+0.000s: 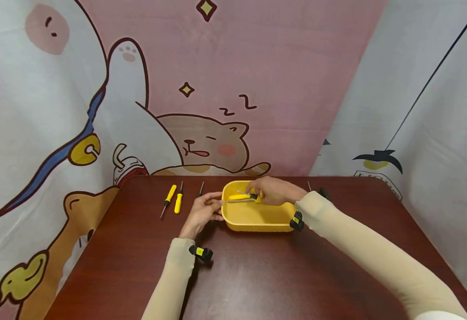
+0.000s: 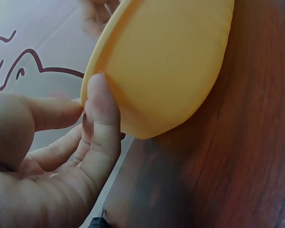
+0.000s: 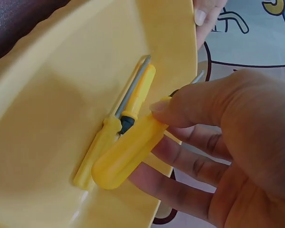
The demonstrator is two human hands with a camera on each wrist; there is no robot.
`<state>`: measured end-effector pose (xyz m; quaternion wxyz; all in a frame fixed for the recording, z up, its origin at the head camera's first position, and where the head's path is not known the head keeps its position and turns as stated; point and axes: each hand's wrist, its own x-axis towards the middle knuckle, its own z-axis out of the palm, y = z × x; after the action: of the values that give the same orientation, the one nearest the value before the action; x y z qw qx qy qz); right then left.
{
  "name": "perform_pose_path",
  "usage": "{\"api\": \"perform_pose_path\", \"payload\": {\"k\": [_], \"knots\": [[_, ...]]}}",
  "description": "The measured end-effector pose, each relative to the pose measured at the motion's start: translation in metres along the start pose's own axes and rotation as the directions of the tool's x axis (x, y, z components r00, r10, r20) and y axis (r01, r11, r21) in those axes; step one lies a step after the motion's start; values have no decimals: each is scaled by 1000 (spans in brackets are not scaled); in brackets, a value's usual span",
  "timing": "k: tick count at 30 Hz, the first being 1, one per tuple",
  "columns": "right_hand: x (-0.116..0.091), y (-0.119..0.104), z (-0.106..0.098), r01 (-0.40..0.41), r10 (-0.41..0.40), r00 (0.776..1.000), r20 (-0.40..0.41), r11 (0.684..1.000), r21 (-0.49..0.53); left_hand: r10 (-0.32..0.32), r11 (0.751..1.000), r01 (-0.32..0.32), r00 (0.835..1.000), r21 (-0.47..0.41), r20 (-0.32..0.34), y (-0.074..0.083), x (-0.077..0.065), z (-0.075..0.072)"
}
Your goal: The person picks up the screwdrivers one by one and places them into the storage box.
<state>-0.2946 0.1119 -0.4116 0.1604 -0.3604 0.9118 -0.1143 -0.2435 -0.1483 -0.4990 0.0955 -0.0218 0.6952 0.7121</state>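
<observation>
A yellow plastic basin (image 1: 263,228) stands on the dark table. My left hand (image 1: 200,215) pinches its left rim between thumb and fingers, and the left wrist view shows the thumb (image 2: 103,97) on the inner side. Above the basin, my right hand (image 1: 276,191) holds a screwdriver (image 3: 133,152) by its yellow handle, its metal shaft pointing left in the head view. Two more yellow-handled screwdrivers lie inside on the basin floor: one (image 3: 96,154) with its shaft alongside the handle of the other (image 3: 143,90). My right fingers partly hide the held one's collar.
Left of the basin lie two yellow-handled screwdrivers (image 1: 178,203), and a third's dark shaft (image 1: 201,190) shows behind my left hand. Another thin shaft (image 1: 309,186) pokes out beyond my right wrist. A printed curtain (image 1: 281,89) hangs behind the table (image 1: 249,275).
</observation>
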Motion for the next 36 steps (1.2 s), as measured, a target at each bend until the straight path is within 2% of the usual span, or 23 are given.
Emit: {"api": "perform_pose_path", "payload": {"k": [13,30,36], "knots": [[21,-4,9,87,-85,996,31,993,-83,4,1000,-4,1000,-5,22,0,1,3],[38,-5,14,103,-85,987,134,986,-133,-7,1000,7,999,-3,37,2,0,2],[43,-3,20,164,-131,978,163,965,-207,-13,1000,13,999,0,33,2,0,2]]}}
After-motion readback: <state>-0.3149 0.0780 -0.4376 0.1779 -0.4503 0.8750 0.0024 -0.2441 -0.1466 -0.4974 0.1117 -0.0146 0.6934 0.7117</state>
